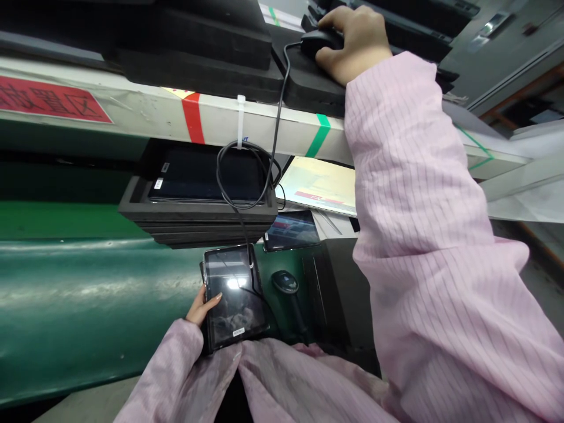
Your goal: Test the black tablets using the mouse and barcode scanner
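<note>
Head view: our left hand (201, 307) pinches the tablet (234, 298) by its side, down low near the green worktop (88, 294) edge. Our right hand (352, 41) lies curled over the mouse (318, 40) on the upper shelf (145, 114). More tablets wait in the foam tray (198, 211).

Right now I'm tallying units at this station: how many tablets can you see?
3: one tablet held by the left hand, one in the top foam tray, one lit behind. Stacked trays may hide more.
</note>
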Demonstrator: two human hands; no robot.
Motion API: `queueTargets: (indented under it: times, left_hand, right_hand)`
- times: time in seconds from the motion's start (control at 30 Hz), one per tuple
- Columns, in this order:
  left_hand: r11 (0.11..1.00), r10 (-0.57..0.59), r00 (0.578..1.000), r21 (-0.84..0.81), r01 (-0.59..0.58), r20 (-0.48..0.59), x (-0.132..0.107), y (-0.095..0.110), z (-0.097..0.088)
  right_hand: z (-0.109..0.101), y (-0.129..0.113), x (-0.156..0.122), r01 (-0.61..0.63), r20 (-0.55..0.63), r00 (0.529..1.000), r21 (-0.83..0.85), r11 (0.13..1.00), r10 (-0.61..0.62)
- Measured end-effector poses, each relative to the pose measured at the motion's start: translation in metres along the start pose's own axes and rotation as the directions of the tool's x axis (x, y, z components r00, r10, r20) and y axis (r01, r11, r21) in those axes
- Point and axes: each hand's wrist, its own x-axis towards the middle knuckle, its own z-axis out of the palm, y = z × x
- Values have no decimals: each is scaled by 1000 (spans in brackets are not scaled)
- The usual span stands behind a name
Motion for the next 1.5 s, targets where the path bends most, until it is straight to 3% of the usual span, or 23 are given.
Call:
queueTargets:
  times: [0.4, 1.23, 1.5]
  left_hand:
    - [1000, 1, 1000, 22, -1, -2, 2, -2, -2]
    - [1000, 2, 1000, 14, -2, -5, -1, 0, 1]
    - [1000, 12, 1000, 25, -11, -26, 0, 0, 0]
  right_hand:
    - [-4, -6, -6, -45, 21, 999, -29, 999, 45]
    - [-1, -2, -5, -15, -17, 1000, 33, 999, 15]
    - [1, 3, -2, 76, -14, 997, 61, 995, -76]
